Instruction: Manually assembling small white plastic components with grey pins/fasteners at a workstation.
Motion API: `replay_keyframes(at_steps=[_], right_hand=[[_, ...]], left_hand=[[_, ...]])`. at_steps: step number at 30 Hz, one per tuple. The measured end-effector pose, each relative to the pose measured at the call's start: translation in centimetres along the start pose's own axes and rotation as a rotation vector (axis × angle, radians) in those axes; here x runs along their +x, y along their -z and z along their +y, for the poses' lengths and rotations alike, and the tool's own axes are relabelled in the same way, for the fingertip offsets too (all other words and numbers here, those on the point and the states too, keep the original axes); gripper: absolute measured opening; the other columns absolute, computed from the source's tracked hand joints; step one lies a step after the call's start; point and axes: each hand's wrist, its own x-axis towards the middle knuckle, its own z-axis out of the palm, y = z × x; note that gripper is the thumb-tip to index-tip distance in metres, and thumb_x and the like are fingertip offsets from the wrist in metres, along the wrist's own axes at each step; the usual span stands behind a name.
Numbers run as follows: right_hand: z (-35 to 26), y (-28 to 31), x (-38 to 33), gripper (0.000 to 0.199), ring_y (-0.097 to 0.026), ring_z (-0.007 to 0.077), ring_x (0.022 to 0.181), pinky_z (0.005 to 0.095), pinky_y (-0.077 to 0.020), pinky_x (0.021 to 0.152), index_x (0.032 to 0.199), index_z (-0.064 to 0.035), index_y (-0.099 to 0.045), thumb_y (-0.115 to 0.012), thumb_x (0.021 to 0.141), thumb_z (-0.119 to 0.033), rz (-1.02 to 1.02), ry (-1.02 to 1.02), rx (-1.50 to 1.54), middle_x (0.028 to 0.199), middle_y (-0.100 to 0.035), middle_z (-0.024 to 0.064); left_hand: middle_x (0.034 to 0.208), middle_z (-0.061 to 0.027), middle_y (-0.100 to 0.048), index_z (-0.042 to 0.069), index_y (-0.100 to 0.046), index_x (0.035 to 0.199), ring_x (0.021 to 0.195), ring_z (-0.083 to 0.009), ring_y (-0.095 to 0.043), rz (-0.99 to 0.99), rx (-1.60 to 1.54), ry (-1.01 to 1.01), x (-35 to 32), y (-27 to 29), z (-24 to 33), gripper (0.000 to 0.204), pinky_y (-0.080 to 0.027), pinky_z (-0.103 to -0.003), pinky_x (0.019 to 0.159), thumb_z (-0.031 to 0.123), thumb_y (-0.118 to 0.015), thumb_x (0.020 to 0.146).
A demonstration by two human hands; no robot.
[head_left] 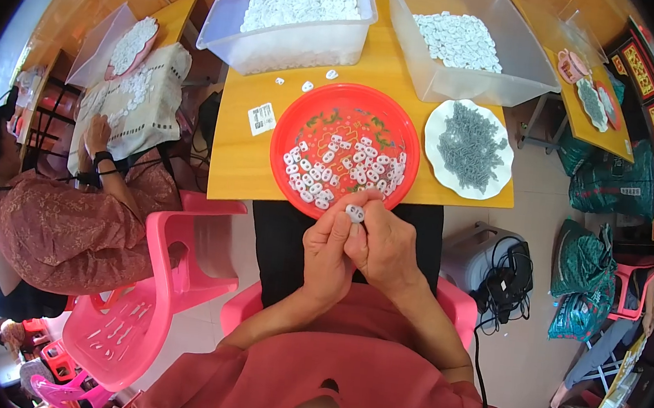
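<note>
Close together over the near rim of a red round tray (280, 143), my left hand (329, 245) and my right hand (388, 243) pinch one small white oval plastic piece with dark spots (355, 214). Both thumbs press at its near side, while the other fingers curl partly out of sight beneath it. Many similar white pieces (318, 173) lie scattered on the tray, over its printed flower pattern. Right of the tray, a white scalloped plate (439, 126) bears a heap of small grey pin-like parts (470, 149).
Two clear plastic bins (283, 49) (465, 82) with white pieces stand at the yellow table's (240, 164) far side. A few loose pieces and a printed label (261, 119) lie nearby. At left, another person (81, 220) works beside a pink chair (153, 290). Black cables (508, 280) hang at right.
</note>
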Motion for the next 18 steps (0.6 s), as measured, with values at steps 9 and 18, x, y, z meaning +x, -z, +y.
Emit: replay_keyframes(at_steps=[9, 18], right_hand=[[-3.1, 3.1, 1.5, 0.021, -0.068, 0.0412, 0.074, 0.0448, -0.0506, 0.06, 0.102, -0.0024, -0.055, -0.06, 0.105, -0.022, -0.168, -0.305, 0.332, 0.074, -0.063, 0.0221], [-0.8, 7.7, 4.7, 0.021, -0.061, 0.0091, 0.074, 0.0292, -0.0488, 0.064, 0.103, -0.0037, -0.066, -0.06, 0.107, -0.024, -0.229, -0.735, 0.678, 0.078, -0.064, 0.0039]], left_hand=[[0.133, -0.0122, -0.067, -0.007, -0.061, 0.135, 0.118, -0.0164, -0.063, 0.079, 0.172, -0.033, -0.5, -0.5, 0.8, 0.039, -0.049, -0.031, 0.104, 0.021, -0.045, 0.114], [0.123, -0.0105, -0.073, -0.002, -0.068, 0.128, 0.11, -0.0151, -0.069, 0.108, 0.505, 0.011, -2.4, 4.4, 1.3, 0.034, -0.053, -0.029, 0.091, 0.023, -0.052, 0.112]])
